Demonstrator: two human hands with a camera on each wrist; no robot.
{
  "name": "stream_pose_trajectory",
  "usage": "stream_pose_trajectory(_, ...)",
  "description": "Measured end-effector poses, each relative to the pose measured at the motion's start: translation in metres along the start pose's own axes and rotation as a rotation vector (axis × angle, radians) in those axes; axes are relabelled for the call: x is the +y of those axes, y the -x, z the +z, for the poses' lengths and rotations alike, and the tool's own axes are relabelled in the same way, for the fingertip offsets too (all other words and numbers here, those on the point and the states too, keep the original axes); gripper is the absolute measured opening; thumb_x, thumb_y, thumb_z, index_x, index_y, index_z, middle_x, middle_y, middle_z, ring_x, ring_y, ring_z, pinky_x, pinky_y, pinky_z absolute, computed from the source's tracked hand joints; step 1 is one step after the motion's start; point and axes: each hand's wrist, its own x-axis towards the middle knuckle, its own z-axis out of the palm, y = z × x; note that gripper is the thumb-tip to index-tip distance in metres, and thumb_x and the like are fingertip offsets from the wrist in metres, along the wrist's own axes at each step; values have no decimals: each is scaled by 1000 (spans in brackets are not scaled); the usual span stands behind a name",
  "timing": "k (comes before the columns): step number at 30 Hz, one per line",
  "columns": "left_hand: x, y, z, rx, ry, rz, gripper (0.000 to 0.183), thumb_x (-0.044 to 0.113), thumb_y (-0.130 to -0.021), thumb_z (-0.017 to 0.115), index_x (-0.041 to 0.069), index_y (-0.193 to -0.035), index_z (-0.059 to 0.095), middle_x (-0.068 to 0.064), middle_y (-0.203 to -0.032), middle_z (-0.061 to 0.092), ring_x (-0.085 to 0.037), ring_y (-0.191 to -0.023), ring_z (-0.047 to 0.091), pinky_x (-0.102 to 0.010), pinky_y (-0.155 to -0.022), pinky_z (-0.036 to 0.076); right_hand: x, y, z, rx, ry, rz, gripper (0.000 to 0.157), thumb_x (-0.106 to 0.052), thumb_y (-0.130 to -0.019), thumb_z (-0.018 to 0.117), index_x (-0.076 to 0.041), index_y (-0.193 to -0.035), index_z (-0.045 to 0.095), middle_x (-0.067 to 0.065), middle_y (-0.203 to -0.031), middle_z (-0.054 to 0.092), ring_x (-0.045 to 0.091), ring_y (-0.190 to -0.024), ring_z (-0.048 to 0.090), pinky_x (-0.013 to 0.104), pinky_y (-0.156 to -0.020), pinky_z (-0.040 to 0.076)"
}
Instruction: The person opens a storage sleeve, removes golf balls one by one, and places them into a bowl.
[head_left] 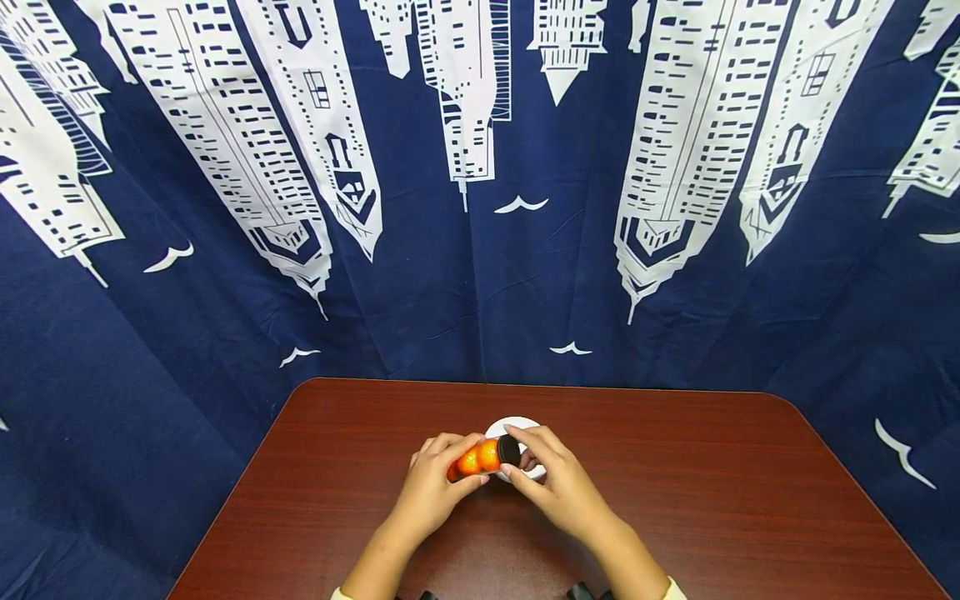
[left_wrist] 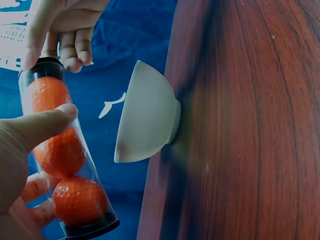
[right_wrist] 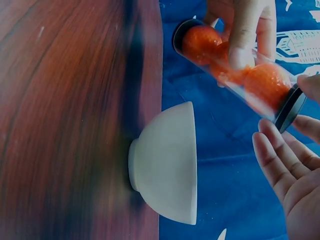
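A clear tube of orange golf balls (head_left: pixel 478 458) is held above the table, tilted, with a black cap at each end. My left hand (head_left: pixel 429 487) grips the tube's body, its thumb across the golf balls (left_wrist: pixel 62 152) in the left wrist view. With thumb and index finger, my right hand (head_left: pixel 564 490) pinches the black cap (head_left: pixel 509 450) at the tube's right end; its other fingers spread below, as the right wrist view shows. Behind and below the tube stands a white bowl (right_wrist: pixel 167 162), upright, partly hidden by the right hand in the head view.
The reddish-brown wooden table (head_left: pixel 712 475) has rounded far corners. Beyond its edge hangs a dark blue cloth (head_left: pixel 480 317) printed with white buildings and birds. Small dark objects (head_left: pixel 579 592) show at the bottom edge of the head view.
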Motion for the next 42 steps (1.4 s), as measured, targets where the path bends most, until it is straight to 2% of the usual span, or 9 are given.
stream_pose_trajectory(5,0,0,1,-2,-13,10,53,29,-80,85,26,-131,68,5,-117,69,-19,-115,60,-46,-94,43,-1,0,-1,9,-2,-16,43,-20,-90,78,-19,-131,65,-6,-114,63,7,-83,62,22,-66,58)
stream_pose_trajectory(9,-1,0,1,-4,0,14,53,29,-80,85,27,-131,68,6,-122,69,-20,-120,58,-49,-97,48,0,-1,-4,12,-7,-29,41,-18,-89,78,-17,-129,66,-6,-113,66,3,-82,63,21,-69,59)
stream_pose_trajectory(14,-1,-1,1,-8,18,30,52,28,-80,85,25,-130,69,5,-124,70,-19,-119,58,-47,-98,51,2,-3,-7,-7,-43,-48,39,-16,-91,76,-13,-128,67,0,-110,68,3,-81,64,28,-69,61)
stream_pose_trajectory(21,-2,-1,2,-38,22,30,51,27,-80,85,24,-129,69,7,-123,70,-17,-117,58,-44,-99,51,5,0,-10,-44,-85,15,40,-20,-91,77,-17,-130,67,-3,-110,68,2,-82,63,28,-72,61)
stream_pose_trajectory(25,-1,-1,2,-35,37,21,51,27,-80,85,25,-129,69,7,-124,69,-17,-117,58,-43,-99,51,4,0,-9,-37,-87,16,39,-19,-91,77,-16,-128,67,-2,-108,67,3,-82,63,28,-71,61)
stream_pose_trajectory(32,0,-1,2,-3,40,14,49,26,-80,86,29,-126,70,6,-123,70,-19,-116,59,-43,-97,52,0,-2,-5,5,-45,-4,39,-17,-89,78,-12,-126,68,-1,-106,65,6,-81,63,26,-68,60)
stream_pose_trajectory(38,-2,-1,2,34,67,-7,50,25,-78,87,28,-125,71,6,-120,71,-17,-110,61,-42,-94,54,3,-3,-7,98,66,-27,44,-14,-82,85,-9,-122,69,-2,-103,62,10,-77,65,25,-61,56)
stream_pose_trajectory(42,-2,-2,1,52,97,-35,51,26,-78,88,32,-125,70,8,-119,70,-16,-110,62,-43,-96,53,5,-4,-12,92,66,-18,44,-13,-82,84,-11,-124,70,-2,-104,64,9,-78,66,23,-62,55)
